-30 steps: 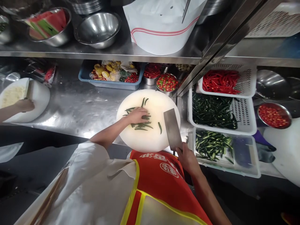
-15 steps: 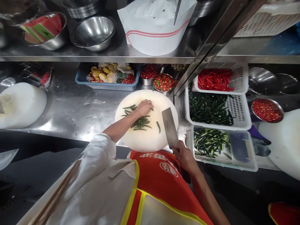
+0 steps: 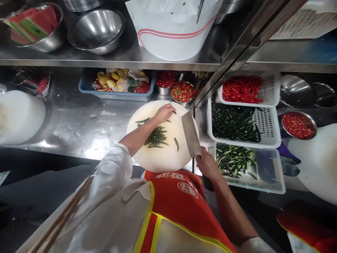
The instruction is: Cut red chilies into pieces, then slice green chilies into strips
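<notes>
A round white cutting board (image 3: 160,158) lies on the steel counter with several green chili peppers (image 3: 156,137) heaped in its middle. My left hand (image 3: 163,113) rests at the far part of the board with fingers curled over a few of the peppers. My right hand (image 3: 207,162) grips the handle of a cleaver (image 3: 190,134), whose blade lies over the board's right edge. One loose pepper (image 3: 176,144) sits between the heap and the blade.
Right of the board stand white baskets of red chilies (image 3: 243,89) and green chilies (image 3: 234,121), and a clear tub of cut green chilies (image 3: 235,161). Bowls of chopped chili (image 3: 182,92) and a blue tray (image 3: 119,84) sit behind. Another white board (image 3: 19,116) lies at left.
My left hand has moved from the heap of peppers up toward the far side of the board. The cleaver has shifted slightly farther up the board's right edge.
</notes>
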